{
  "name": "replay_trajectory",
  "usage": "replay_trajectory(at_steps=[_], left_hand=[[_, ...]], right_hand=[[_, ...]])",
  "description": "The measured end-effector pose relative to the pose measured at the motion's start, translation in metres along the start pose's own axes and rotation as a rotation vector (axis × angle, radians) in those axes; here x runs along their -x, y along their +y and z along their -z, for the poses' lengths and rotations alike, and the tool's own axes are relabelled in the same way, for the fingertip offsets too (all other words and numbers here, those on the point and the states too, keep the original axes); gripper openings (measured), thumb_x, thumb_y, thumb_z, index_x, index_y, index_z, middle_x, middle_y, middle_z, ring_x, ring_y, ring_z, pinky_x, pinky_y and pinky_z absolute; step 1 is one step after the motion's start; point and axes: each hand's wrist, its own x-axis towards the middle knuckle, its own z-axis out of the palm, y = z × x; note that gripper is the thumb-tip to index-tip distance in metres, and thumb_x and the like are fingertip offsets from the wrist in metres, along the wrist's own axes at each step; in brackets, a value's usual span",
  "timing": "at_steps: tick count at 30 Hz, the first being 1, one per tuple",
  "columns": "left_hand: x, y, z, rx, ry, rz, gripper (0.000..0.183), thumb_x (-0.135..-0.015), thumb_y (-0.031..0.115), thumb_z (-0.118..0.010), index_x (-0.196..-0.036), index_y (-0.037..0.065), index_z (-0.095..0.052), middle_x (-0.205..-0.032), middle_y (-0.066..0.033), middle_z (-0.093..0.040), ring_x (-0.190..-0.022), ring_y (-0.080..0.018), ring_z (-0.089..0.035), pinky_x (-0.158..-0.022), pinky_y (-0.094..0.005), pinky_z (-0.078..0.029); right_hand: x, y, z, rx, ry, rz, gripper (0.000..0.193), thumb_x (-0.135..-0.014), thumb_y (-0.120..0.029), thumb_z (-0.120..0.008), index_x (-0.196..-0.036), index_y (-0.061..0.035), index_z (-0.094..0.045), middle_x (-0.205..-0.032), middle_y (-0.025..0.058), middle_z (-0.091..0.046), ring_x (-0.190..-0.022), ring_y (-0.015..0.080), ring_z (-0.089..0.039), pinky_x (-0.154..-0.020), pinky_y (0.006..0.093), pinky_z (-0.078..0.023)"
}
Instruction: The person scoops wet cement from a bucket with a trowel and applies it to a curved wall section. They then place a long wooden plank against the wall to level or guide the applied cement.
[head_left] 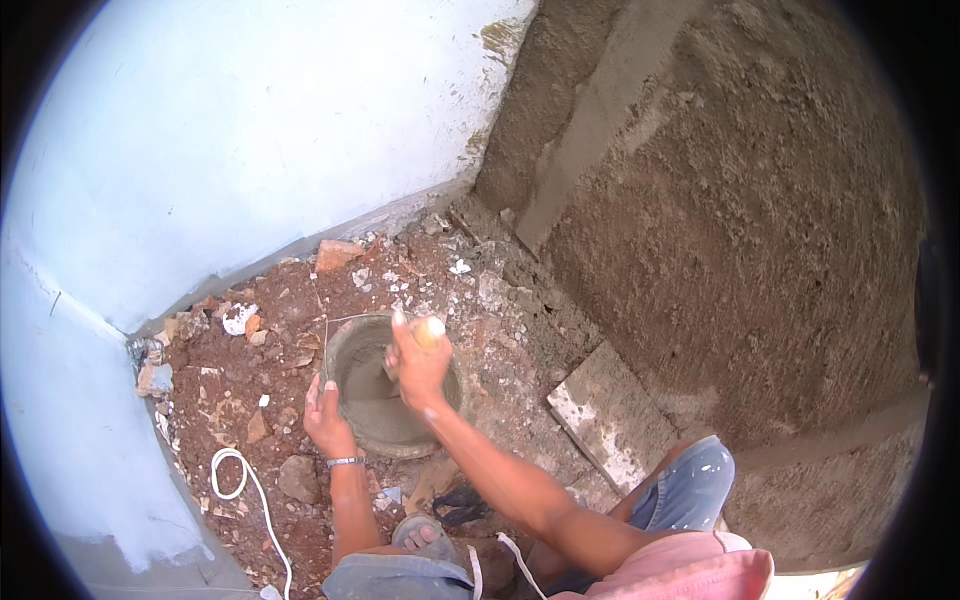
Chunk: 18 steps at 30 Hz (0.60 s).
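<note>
A round bucket (458,395) stands on the ground in front of me, with wet grey mortar (375,415) in it. My left hand (327,418) grips the bucket's left rim, thumb over the edge. Over the middle of the bucket, my right hand (418,370) is closed around a trowel, whose pale handle end (430,329) sticks up out of the fist. The trowel points down into the mortar; most of its blade is hidden by the hand and the mix.
Reddish soil with rubble and a brick piece (338,254) surrounds the bucket. A white cord (262,500) lies at lower left. A mortar-stained board (615,410) rests at right against the rough plastered wall (740,230). A pale blue wall (270,130) rises at left.
</note>
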Motion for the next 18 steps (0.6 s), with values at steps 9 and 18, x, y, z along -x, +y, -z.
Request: replay_trajectory(at_steps=[9, 18], left_hand=[[-0.004, -0.02, -0.002, 0.041, -0.031, -0.024, 0.048, -0.101, 0.014, -0.067, -0.141, -0.009, -0.058, -0.135, -0.0183, -0.065, -0.121, -0.0232, -0.061, -0.107, -0.0355, -0.046], [-0.013, -0.034, 0.012, 0.017, -0.029, -0.013, 0.054, -0.101, 0.021, -0.067, -0.143, -0.011, -0.055, -0.136, -0.021, -0.065, -0.121, -0.0256, -0.062, -0.108, -0.0385, -0.046]], right_hand=[[-0.035, -0.014, 0.049, 0.47, 0.107, 0.278, 0.031, -0.098, -0.021, -0.078, -0.081, -0.0096, -0.055, -0.063, -0.0006, -0.061, -0.049, 0.0075, -0.054, -0.046, 0.0258, -0.044], [-0.016, 0.0, 0.003, -0.034, 0.024, 0.024, 0.031, -0.099, -0.026, -0.078, -0.088, -0.0099, -0.054, -0.065, -0.0012, -0.058, -0.052, 0.0085, -0.055, -0.046, 0.026, -0.044]])
